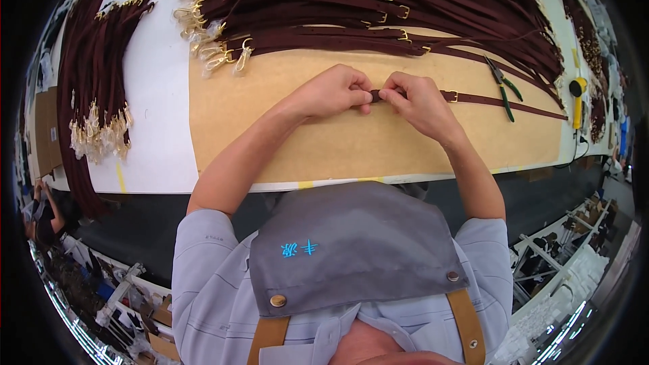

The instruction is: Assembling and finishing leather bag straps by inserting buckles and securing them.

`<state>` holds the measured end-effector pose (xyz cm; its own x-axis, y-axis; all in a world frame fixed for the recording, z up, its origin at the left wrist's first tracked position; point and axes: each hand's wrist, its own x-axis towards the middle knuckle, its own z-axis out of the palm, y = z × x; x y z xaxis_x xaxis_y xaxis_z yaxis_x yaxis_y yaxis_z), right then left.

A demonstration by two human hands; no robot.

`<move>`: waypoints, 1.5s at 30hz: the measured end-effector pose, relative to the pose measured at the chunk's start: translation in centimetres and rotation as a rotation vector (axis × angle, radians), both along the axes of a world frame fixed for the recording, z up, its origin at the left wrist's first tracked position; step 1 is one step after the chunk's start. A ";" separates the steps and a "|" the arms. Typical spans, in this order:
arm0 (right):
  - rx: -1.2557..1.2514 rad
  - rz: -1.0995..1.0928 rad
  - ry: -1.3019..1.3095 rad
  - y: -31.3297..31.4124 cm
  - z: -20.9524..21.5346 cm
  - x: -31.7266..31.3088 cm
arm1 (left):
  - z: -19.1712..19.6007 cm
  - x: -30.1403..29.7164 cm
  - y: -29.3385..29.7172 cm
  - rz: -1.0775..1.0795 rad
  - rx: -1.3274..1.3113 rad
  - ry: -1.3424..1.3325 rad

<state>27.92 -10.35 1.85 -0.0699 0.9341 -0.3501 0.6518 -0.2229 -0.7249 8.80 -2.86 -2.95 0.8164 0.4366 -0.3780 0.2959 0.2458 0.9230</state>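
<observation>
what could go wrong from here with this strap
The green-handled pliers seem to lie across the dark red strap, so pulling it might drag them. The left hand and right hand pinch a short piece, which could slip. The nearby piled straps might snag its buckle.

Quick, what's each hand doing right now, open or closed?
Left hand: closed, fingertips pinching a dark red strap.
Right hand: closed, pinching the same strap just beside the left.
</observation>
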 end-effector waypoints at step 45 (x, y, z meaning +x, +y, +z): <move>0.347 -0.029 0.400 0.4 -2.0 1.0 | 2.7 -1.0 -1.6 0.399 0.179 -0.051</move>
<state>28.92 -9.93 -0.12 -0.1071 0.9938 0.0284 0.3065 0.0602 -0.9500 7.84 -4.49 -0.27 0.5859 0.7767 -0.2313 0.1630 0.1667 0.9724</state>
